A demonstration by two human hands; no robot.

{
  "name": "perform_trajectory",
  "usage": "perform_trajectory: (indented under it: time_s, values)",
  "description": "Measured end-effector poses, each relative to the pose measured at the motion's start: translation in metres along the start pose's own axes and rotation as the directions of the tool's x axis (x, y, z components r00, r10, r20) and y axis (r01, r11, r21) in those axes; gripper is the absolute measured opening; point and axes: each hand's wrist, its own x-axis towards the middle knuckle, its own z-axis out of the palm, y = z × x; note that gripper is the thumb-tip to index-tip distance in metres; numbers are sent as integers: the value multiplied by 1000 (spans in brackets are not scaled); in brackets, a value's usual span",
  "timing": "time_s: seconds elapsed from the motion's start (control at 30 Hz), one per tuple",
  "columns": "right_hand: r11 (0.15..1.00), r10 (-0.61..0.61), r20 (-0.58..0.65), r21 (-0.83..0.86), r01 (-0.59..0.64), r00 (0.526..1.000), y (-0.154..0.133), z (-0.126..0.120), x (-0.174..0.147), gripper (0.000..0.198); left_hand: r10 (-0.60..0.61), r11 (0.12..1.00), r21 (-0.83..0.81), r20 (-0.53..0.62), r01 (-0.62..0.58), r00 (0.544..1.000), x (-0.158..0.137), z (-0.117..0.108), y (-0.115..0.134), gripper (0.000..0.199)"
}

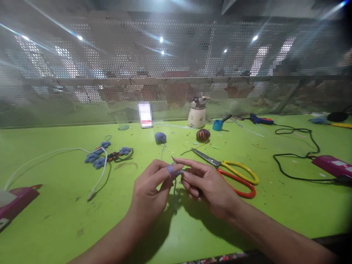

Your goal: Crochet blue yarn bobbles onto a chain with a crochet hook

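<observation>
Blue yarn loops round the index finger of my left hand (151, 183), whose fingers pinch a small piece of blue crochet work (176, 172). A loose tail of yarn dangles below it. My right hand (206, 181) is closed on a thin crochet hook (173, 158); its tip pokes up between the hands, and my fingers hide most of it. From the work a strand runs back to a blue yarn ball (160, 138). Just beyond my right hand lie large scissors (217, 163) with yellow and red handles, blades apart.
Blue crocheted flowers (96, 156) and a white cable (103, 176) lie left. Behind stand a phone (145, 115), a bottle (197, 115), a dark striped yarn ball (203, 135) and a blue tape roll (218, 125). A glue gun (261, 119) and purple power strip (334, 167) are right.
</observation>
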Motion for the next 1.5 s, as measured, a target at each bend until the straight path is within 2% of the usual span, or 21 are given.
perform_trajectory:
  time_s: [0.07,0.1,0.13,0.17,0.23,0.27,0.33,0.47,0.63,0.9,1.17,1.27,1.4,1.5]
  values:
    - [999,-24,-8,22,24,1000,1,0,0,46,-220,958,-190,1,216,975,3,-1,4,14]
    - [999,-31,-9,26,32,999,1,0,0,45,-343,894,-299,24,334,939,6,-1,5,8]
    - [999,-39,-9,28,40,999,1,0,1,44,-444,811,-397,63,430,894,8,-2,6,11]
    - [999,-47,-8,26,47,999,2,0,1,42,-511,726,-476,109,496,853,10,-3,7,23]
    - [998,-64,-2,15,64,998,4,0,2,40,-571,603,-566,186,562,799,13,-5,7,61]
    - [997,-73,2,8,73,997,4,0,2,39,-581,568,-582,217,581,785,15,-6,6,79]
    - [996,-91,11,-11,91,996,5,-1,2,38,-580,537,-596,253,597,775,16,-8,6,100]
    - [993,-98,30,-67,99,995,3,-5,1,36,-569,544,-596,256,591,782,18,-13,9,107]
    - [983,-90,69,-155,100,994,-3,-11,2,35,-566,549,-569,286,613,773,20,-17,12,106]
    - [974,-91,87,-198,106,992,-3,-15,3,37,-571,512,-585,316,629,758,21,-19,10,104]
    - [889,-61,233,-430,159,971,-21,-24,1,37,-598,547,-521,305,655,742,22,-23,11,93]
    - [804,-83,280,-548,230,956,-30,-25,-1,35,-593,553,-519,305,652,745,24,-24,11,92]
    - [563,-170,354,-731,385,920,-37,-26,-6,37,-581,565,-514,308,645,753,25,-26,11,88]
    - [422,-185,433,-775,470,882,-39,-28,-8,43,-582,573,-500,309,649,752,24,-26,11,85]
